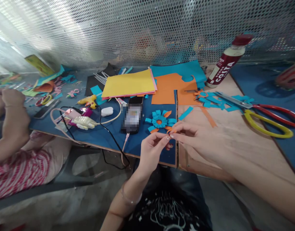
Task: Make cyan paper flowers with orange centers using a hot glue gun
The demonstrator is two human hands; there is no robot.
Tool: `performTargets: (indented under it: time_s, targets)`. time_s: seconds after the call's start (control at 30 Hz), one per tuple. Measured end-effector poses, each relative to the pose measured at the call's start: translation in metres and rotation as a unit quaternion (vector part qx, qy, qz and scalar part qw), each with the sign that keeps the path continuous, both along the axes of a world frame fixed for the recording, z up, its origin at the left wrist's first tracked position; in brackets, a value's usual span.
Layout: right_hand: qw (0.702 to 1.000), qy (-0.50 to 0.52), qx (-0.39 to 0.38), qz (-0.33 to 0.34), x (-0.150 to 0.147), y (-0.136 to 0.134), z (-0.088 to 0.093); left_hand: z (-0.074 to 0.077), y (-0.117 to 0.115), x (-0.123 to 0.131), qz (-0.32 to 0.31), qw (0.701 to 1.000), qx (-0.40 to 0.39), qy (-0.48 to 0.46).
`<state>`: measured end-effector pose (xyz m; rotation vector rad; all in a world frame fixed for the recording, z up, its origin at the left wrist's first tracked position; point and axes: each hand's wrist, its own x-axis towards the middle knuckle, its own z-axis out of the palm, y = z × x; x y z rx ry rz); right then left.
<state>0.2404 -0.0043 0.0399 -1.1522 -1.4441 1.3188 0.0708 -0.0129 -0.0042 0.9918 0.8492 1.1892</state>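
Observation:
Between the fingertips of both hands is a small curled orange paper strip [169, 132]. My left hand [153, 149] pinches it from the left, and my right hand [194, 136] pinches it from the right. Just beyond them lies a blue and orange paper flower [159, 122] with looped petals. A blue paper strip [186, 113] and an orange paper strip [208, 117] rest on the wooden part of the table near my right hand. Large scissors [248, 107] with red and yellow handles lie open further right.
Sheets of yellow paper [129, 84], orange paper [164, 89] and blue paper [178, 70] lie behind. A Costa bottle [224, 64] stands back right. Left are a phone [131, 117], an earbud case [107, 111], a yellow glue gun [88, 101] and trailing cables. A person's arms [11, 118] are at far left.

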Motion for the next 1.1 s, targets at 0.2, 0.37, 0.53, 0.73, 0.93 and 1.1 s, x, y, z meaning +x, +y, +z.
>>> performTargets:
  time_s: [0.2, 0.37, 0.53, 0.73, 0.93, 1.1]
  targets:
    - [1.000, -0.004, 0.018, 0.000, -0.002, -0.002, -0.003, 0.004, 0.004, 0.000, -0.031, 0.998, -0.041, -0.044]
    - [1.000, 0.007, 0.010, 0.023, -0.001, -0.001, -0.003, 0.011, 0.009, -0.004, -0.083, 0.990, -0.089, -0.069]
    - [0.998, -0.027, 0.001, 0.057, 0.001, -0.001, 0.005, 0.014, 0.016, -0.010, -0.164, 0.972, -0.150, -0.072]
    - [0.999, 0.003, 0.011, 0.036, -0.004, -0.004, 0.005, 0.013, 0.021, -0.012, -0.204, 0.961, -0.167, -0.083]
    - [0.999, 0.049, -0.013, 0.006, -0.008, -0.006, 0.005, 0.012, 0.019, -0.011, -0.188, 0.968, -0.142, -0.086]
    - [0.989, 0.065, -0.114, -0.061, -0.005, 0.000, -0.003, 0.012, 0.006, -0.005, -0.077, 0.997, -0.013, 0.013]
